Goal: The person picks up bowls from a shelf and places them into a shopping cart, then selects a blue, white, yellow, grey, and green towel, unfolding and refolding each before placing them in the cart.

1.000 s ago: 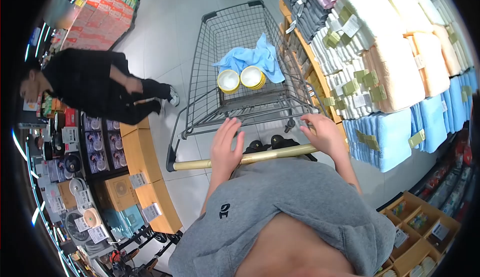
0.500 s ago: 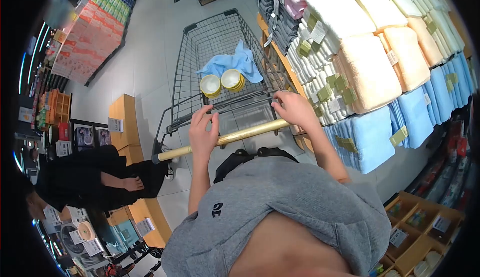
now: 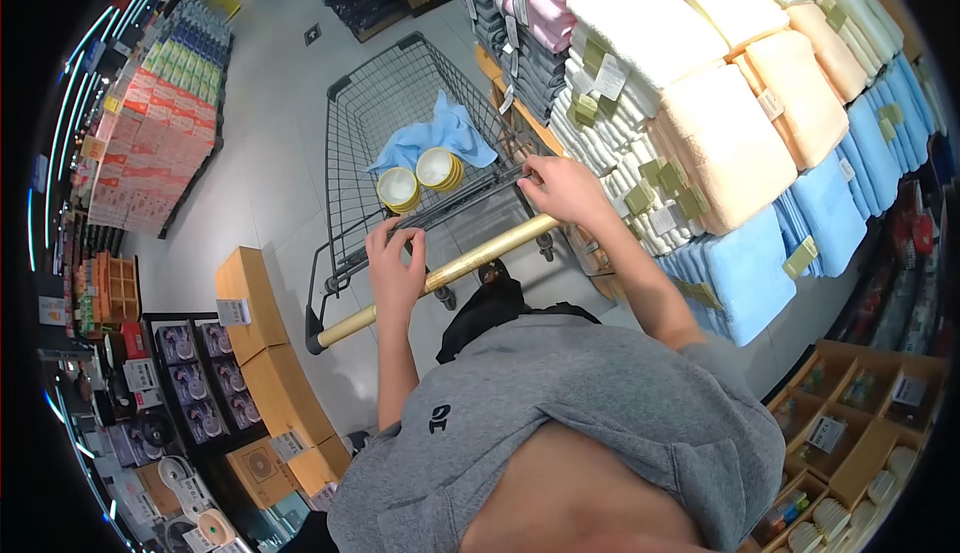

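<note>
A dark wire shopping cart [image 3: 345,153] with a gold-coloured push bar [image 3: 490,246] stands before me. Across the left part of the bar lies my left hand [image 3: 397,268], its fingers and thumb curled loosely at the basket's rear rail. My right hand [image 3: 563,191] reaches past the right end of the bar, fingers bent over the rear corner of the basket. Inside the cart, two short stacks of yellow bowls with white insides, the left stack [image 3: 398,190] and the right stack [image 3: 440,170], sit against a crumpled light blue cloth [image 3: 430,140].
Stacks of folded towels [image 3: 735,158] rise close along the cart's right side. On the left stand wooden display boxes [image 3: 255,303] and a large block of red and white packages [image 3: 160,143]. A compartmented wooden bin [image 3: 850,423] is at lower right. Grey tiled floor [image 3: 270,83] runs ahead.
The cart and both hands have shifted slightly left in view, and the left-hand shelves have slid downward. The person in dark clothes on the left has almost wholly left the view.
</note>
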A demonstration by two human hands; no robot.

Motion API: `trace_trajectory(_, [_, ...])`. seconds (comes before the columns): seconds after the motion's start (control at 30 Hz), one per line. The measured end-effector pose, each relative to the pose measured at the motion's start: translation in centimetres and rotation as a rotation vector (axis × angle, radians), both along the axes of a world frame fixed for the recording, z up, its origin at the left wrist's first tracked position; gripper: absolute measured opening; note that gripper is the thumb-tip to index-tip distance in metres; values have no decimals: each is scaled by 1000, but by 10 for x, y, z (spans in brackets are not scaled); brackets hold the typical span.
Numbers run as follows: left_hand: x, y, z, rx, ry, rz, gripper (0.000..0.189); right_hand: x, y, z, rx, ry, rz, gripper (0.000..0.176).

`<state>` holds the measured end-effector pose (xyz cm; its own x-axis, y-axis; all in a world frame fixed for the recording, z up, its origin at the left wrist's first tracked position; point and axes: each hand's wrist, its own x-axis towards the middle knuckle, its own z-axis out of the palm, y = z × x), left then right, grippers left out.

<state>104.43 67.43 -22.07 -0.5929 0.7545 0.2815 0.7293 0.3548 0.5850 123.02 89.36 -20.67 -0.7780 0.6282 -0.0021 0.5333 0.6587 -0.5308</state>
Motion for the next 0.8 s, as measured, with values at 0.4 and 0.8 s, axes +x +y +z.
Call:
trace_trajectory(0.4, [-105, 62, 30, -150, -411, -417, 13, -39, 31, 2, -234, 121, -242, 19])
trace_trajectory(0.8, [-125, 109, 24, -448, -338, -810, 17, -55, 48, 4, -191, 349, -335, 16])
